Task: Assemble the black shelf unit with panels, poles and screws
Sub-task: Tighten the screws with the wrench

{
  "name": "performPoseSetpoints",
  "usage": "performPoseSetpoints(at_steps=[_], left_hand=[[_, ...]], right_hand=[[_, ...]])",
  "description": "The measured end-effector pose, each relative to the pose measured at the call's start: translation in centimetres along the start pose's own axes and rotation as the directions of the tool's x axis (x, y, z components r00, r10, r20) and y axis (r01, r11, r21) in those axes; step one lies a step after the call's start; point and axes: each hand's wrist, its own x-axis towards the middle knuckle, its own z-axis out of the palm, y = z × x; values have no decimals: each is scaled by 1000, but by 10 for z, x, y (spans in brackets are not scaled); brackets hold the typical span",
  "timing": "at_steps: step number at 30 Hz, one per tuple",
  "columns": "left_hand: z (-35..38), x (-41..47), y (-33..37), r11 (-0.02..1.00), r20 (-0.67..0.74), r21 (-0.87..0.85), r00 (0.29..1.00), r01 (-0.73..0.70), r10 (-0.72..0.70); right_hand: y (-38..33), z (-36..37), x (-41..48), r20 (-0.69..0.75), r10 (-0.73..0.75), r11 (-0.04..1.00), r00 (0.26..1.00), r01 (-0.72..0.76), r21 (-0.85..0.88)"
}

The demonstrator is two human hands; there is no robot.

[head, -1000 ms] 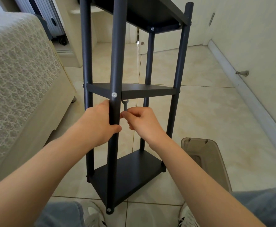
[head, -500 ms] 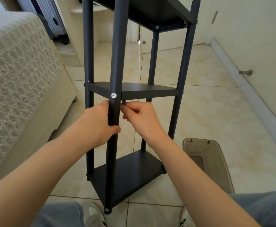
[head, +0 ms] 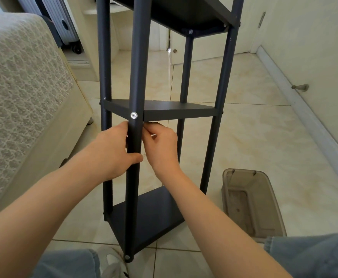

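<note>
two hands | left hand (head: 112,151) grips front pole (head: 139,57) | right hand (head: 162,145) risen under middle panel (head: 180,114), curled, hold unclear

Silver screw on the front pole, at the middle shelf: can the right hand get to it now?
Probably yes. The silver screw faces the person uncovered; the right hand sits just below and right of it, and the left hand grips the front pole lower down.

Bright, even daylight, soft shadows, glossy floor tiles (head: 254,137) glaring, wide-angle edges bowed.
</note>
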Motion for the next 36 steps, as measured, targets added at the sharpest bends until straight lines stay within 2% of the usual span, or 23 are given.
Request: performPoseSetpoints(at_steps=[8, 15, 21, 36], left_hand=[[-2, 0, -1, 1000, 6, -9, 1000, -1, 1], [-3, -2, -5, 1000, 7, -10, 1000, 2, -1], [-4, -7, 1, 1000, 30, -27, 1000, -1, 2], [-7, -11, 8, 1000, 47, 19, 999, -6, 5]], right_hand=[[6, 10, 1, -42, -23, 999, 999, 24, 21], [10, -10, -6, 123, 33, 999, 992, -36, 20], [8, -26, -11, 171, 27, 999, 985, -22, -27], [-5, -30, -2, 141, -52, 992, 989, 67, -105]])
